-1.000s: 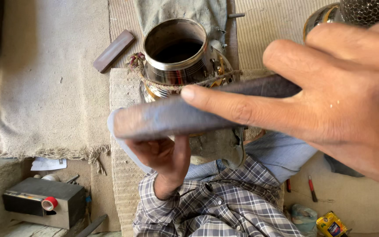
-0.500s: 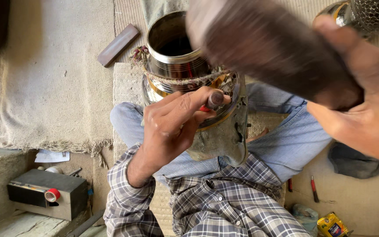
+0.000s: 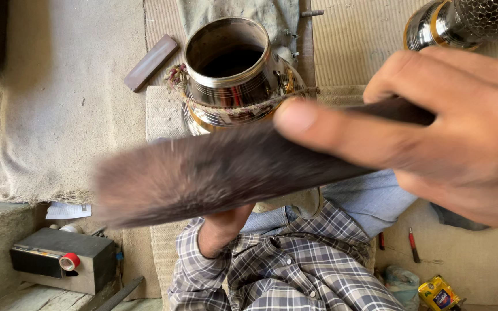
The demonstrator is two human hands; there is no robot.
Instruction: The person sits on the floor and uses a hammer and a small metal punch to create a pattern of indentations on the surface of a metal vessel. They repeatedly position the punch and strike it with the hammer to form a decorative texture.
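Note:
My right hand (image 3: 462, 150) grips a long dark wooden bar (image 3: 214, 173), which crosses the middle of the view, blurred with motion. Behind the bar, a shiny metal pot (image 3: 231, 63) with an open mouth and a frayed cord round its neck lies against my lap. My left hand (image 3: 223, 227) reaches up under the bar towards the pot. Only its wrist and heel show; the fingers are hidden behind the bar. My checked shirt sleeve runs along the bottom.
A second shiny pot (image 3: 462, 23) lies at the top right on a woven mat (image 3: 347, 40). A flat dark block (image 3: 151, 62) rests on the cloth at left. A grey box with a red knob (image 3: 59, 259), small red-handled tools (image 3: 413, 245) and a yellow packet (image 3: 439, 294) lie below.
The bar has swung down from the upper right to lie across the pot's lower part. It now hides my left hand's fingers, which held a small red-tipped tool against the pot.

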